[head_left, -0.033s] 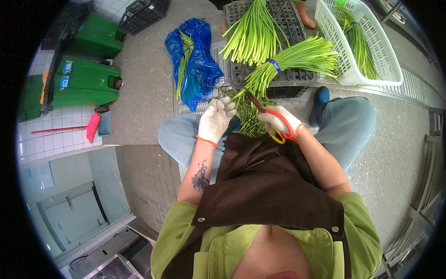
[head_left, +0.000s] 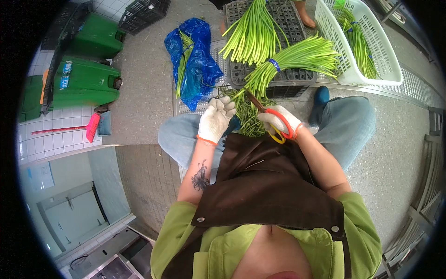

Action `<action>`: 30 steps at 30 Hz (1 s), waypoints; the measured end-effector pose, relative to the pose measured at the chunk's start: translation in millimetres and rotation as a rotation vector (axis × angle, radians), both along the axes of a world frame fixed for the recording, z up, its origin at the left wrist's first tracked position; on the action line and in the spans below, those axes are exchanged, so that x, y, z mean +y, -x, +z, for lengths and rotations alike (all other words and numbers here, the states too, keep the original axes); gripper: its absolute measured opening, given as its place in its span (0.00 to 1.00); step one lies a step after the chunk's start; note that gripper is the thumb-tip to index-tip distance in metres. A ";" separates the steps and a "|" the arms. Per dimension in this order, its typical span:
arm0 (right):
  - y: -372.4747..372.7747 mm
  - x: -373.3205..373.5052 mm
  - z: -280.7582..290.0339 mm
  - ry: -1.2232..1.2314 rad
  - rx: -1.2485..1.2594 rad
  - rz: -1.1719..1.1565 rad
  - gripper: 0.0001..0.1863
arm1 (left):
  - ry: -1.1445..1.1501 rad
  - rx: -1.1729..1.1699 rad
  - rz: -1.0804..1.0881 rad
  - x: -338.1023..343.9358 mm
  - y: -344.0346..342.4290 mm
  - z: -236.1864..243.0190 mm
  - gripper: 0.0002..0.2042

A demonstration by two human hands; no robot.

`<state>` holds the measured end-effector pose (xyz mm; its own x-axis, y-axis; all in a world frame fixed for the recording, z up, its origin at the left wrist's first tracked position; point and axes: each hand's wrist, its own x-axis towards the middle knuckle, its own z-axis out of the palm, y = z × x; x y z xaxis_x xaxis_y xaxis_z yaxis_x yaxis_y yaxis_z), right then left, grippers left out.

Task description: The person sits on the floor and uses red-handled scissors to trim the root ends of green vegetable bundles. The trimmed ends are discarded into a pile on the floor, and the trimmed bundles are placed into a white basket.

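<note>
My right hand (head_left: 280, 118), in a white knitted glove, grips scissors (head_left: 280, 125) with red and yellow handles. Their dark blades point up toward a bundle of long green stems, seemingly garlic scapes (head_left: 297, 58), tied with a blue band. To its left, my left hand (head_left: 216, 117), gloved too, is palm up with fingers loosely curled and apart; nothing shows in it. Between and below the hands lies a pile of cut green stem ends (head_left: 249, 120). A second bundle of scapes (head_left: 253, 35) rests behind the first on an upturned black plastic crate (head_left: 290, 80).
A blue plastic bag (head_left: 195, 60) with some stems lies left of the crate. At the right stands a white slotted basket (head_left: 390, 60) holding another bundle. Green wheeled bins (head_left: 88, 83), a pink broom (head_left: 93, 128) and a dustpan (head_left: 104, 123) are at left. Another person's foot (head_left: 304, 15) shows behind.
</note>
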<state>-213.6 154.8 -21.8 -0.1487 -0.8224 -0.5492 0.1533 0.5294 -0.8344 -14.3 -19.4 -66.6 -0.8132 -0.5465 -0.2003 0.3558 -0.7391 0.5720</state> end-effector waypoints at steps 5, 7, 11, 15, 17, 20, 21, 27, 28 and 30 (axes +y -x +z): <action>-5.2 -0.5 -4.5 0.002 0.024 -0.019 0.16 | -0.087 -0.094 0.042 7.0 3.3 3.4 0.17; -6.4 1.7 -10.0 0.001 0.094 0.003 0.15 | -0.173 -0.061 0.094 -4.0 -4.2 -7.9 0.16; -4.5 8.2 -12.8 0.035 0.304 0.095 0.15 | -0.118 -0.217 0.191 -17.8 -5.5 -12.0 0.17; 5.2 24.7 -20.8 -0.014 0.562 0.245 0.21 | 0.077 -0.830 0.068 8.9 11.9 5.0 0.37; 11.3 31.8 -32.6 0.032 0.693 0.310 0.19 | 0.271 -0.996 -0.084 21.9 12.6 -24.6 0.36; 14.9 35.2 -39.5 -0.008 0.749 0.321 0.18 | 0.117 -1.060 -0.137 48.8 33.7 -69.6 0.37; 14.6 36.0 -40.8 -0.003 0.756 0.310 0.18 | 0.142 -0.962 -0.123 58.9 40.9 -66.8 0.38; 18.8 35.7 -45.1 -0.026 0.768 0.340 0.20 | 0.114 -0.818 -0.129 66.4 61.6 -60.3 0.27; 17.3 33.5 -42.6 -0.021 0.755 0.333 0.22 | 0.133 -0.843 -0.134 64.9 59.1 -62.2 0.24; 16.8 31.6 -45.8 0.009 0.761 0.326 0.22 | 0.171 -0.889 -0.152 62.8 56.5 -62.4 0.18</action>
